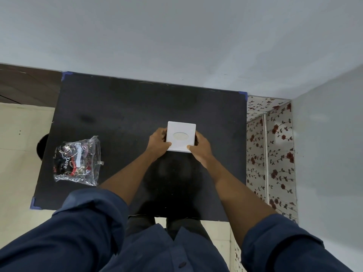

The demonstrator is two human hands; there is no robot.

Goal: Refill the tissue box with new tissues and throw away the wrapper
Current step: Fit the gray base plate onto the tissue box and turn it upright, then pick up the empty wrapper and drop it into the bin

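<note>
Currently box [181, 137] sits mid-frame on the black table [121, 114], left hand [158, 143] and right hand [200, 148] gripping its sides with fingers [189, 147] wrapped on the near edge, oval slot facing up, wrapper [77, 160] lying well apart at left.

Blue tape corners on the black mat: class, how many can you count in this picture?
3. One at the far-left corner, one at the far-right corner, one at the near-left corner of the black mat. The near-right corner is hidden behind the person's arm.
</note>
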